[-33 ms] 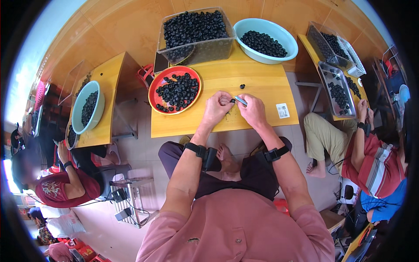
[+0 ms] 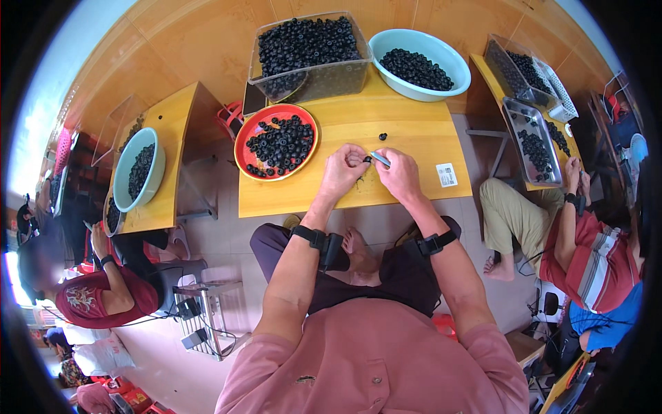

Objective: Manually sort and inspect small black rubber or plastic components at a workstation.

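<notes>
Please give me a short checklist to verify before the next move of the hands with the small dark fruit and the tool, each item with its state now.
1. Fruit held: the left hand pinches one dark fruit at its fingertips. Ok.
2. Tool held: the right hand holds a small blue-grey tool, its tip at the fruit. Ok.
3. Tool tip inside the fruit or only touching: cannot tell, too small.
4. Supply close: the red plate of dark fruits lies beside the left hand on the yellow table. Ok.
5. Stray pieces: one loose fruit lies on the table beyond the hands, apart from them. Ok.
</notes>
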A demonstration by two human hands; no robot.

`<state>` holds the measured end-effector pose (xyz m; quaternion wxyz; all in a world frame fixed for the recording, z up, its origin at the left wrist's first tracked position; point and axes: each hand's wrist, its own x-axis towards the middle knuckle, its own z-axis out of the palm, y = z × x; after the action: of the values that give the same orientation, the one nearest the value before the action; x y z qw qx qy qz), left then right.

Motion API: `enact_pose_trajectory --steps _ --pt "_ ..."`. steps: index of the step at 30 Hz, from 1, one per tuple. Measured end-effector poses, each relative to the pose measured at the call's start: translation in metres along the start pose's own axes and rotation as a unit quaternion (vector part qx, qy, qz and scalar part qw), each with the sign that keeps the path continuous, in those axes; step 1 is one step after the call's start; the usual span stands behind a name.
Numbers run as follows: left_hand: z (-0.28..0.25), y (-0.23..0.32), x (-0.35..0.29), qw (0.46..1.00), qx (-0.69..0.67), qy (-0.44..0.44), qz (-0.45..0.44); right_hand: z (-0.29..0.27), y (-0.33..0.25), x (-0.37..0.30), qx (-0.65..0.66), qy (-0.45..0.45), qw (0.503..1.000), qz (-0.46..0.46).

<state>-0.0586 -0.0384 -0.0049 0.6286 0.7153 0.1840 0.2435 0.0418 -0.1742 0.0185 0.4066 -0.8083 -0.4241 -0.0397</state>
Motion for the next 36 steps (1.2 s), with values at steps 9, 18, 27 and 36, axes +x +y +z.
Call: enact_pose_trajectory --steps 9,18,27,36 --pt "0.000 0.001 -0.002 0.999 0.042 -0.002 0.005 -0.006 -0.004 0.002 -0.038 -0.031 0.999 -0.007" --pt "0.000 0.002 -0.002 0.999 0.047 -0.013 0.011 -0.008 -0.005 0.004 -0.079 -0.030 0.995 -0.058" --pt "0.001 -0.001 0.000 1.000 -0.018 -0.011 0.009 0.003 0.006 0.001 -0.105 0.009 0.993 -0.045" --pt "0.000 0.003 -0.003 0.994 -0.102 0.014 -0.019 -0.009 0.009 -0.006 -0.063 0.042 0.996 -0.048"
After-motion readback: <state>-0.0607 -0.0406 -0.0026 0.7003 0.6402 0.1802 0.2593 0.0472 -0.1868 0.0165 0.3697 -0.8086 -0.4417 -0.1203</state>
